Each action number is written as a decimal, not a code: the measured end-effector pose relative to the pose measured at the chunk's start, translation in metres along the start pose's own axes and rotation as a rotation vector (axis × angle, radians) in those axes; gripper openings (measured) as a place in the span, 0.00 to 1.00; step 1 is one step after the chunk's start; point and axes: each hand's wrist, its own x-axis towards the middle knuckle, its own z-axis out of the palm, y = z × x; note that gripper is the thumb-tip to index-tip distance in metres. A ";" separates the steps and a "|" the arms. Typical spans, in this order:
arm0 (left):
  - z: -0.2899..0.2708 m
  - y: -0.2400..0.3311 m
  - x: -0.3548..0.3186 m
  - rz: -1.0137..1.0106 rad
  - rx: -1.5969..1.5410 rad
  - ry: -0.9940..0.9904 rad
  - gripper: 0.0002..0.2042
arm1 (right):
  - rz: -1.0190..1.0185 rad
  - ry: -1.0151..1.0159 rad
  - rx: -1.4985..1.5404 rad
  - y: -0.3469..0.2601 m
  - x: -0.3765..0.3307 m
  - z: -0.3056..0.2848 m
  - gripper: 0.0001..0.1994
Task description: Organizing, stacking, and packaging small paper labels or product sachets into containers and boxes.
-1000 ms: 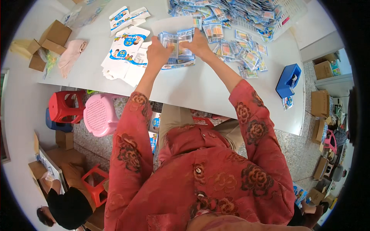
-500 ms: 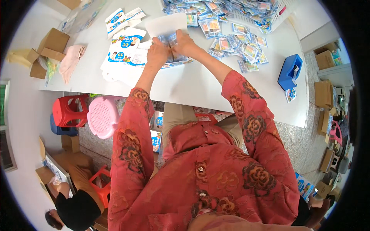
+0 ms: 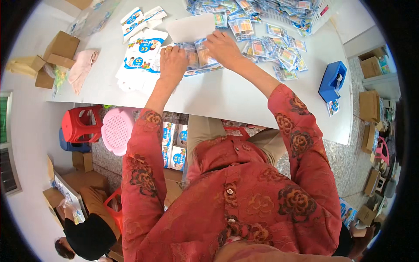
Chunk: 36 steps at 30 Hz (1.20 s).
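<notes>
Left hand (image 3: pixel 172 65) presses down on the clear packets (image 3: pixel 196 59) on the white counter (image 3: pixel 227 94), fingers curled over their left edge. Right hand (image 3: pixel 222 46) covers the packets' upper right corner, fingers pinching there beside a white sheet (image 3: pixel 190 27). Far right sits a blue dispenser (image 3: pixel 331 81).

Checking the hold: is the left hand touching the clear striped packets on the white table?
Touching: head view shows left hand pressing on clear striped packets.
</notes>
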 end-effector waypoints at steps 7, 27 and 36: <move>-0.009 0.004 0.007 0.007 0.047 -0.258 0.06 | -0.096 -0.077 -0.072 0.007 -0.001 0.010 0.09; -0.005 0.027 -0.039 0.133 0.033 -0.031 0.28 | -0.043 0.018 0.225 -0.021 -0.037 -0.008 0.17; -0.009 0.028 -0.025 0.124 -0.023 -0.353 0.37 | -0.045 -0.265 0.160 -0.025 -0.039 -0.011 0.24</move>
